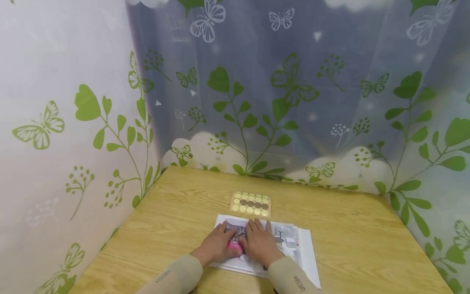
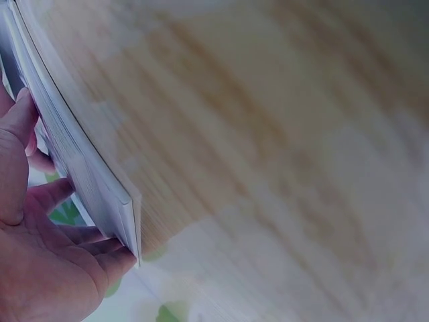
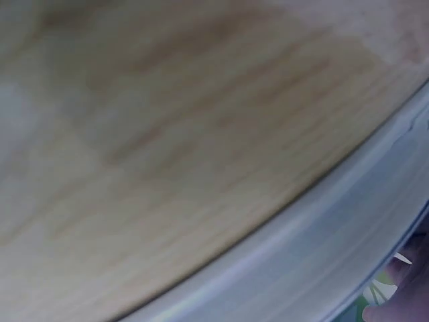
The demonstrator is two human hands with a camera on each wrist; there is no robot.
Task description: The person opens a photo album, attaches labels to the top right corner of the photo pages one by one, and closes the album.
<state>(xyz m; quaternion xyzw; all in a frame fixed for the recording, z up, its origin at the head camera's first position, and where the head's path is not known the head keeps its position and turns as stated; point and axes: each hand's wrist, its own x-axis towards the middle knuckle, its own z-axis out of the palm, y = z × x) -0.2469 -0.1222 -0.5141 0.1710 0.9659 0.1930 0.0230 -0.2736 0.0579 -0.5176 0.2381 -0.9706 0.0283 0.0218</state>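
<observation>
On the worktop (image 1: 352, 241), a paper stack (image 1: 288, 251) lies lower centre of the frame, left hand (image 1: 217, 243) on its left part, right hand (image 1: 260, 244) near its middle, sticker sheet (image 1: 251, 203) just behind; curtains (image 1: 253, 122) left, right and behind

I have 3 views up. The head camera looks from above the person, forward and down across the table (image 1: 176, 216) to the patterned curtain (image 1: 257, 102), far enough back to take in the left hand (image 1: 218, 243), the right hand (image 1: 261, 245) and the sheet stack (image 1: 306, 255). On my left wrist view I'm very close, the stack's edge running steeply down the left side, wood above and curtain green below, so it reads rolled over. My right wrist view is equally close and upturned, the edge slanting up rightward. Each wrist view shares stack, table and its own hand with the head view.
</observation>
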